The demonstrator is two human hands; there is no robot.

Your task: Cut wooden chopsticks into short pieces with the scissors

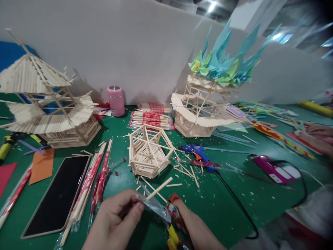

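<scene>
My right hand is closed round the handles of a pair of scissors, whose blades point up and left. A pale wooden stick slants up beside the blades. My left hand is closed, its thumb and fingers pinched near the blade tips, at the lower end of the stick. Just beyond both hands stands a small open frame of sticks with spokes across its top. Short cut stick pieces lie to its right.
Stick pavilions stand at the left and back right. A phone and wrapped sticks lie left. A pink flask stands behind. A blue glue gun with a cord lies right. Another person's hand shows far right.
</scene>
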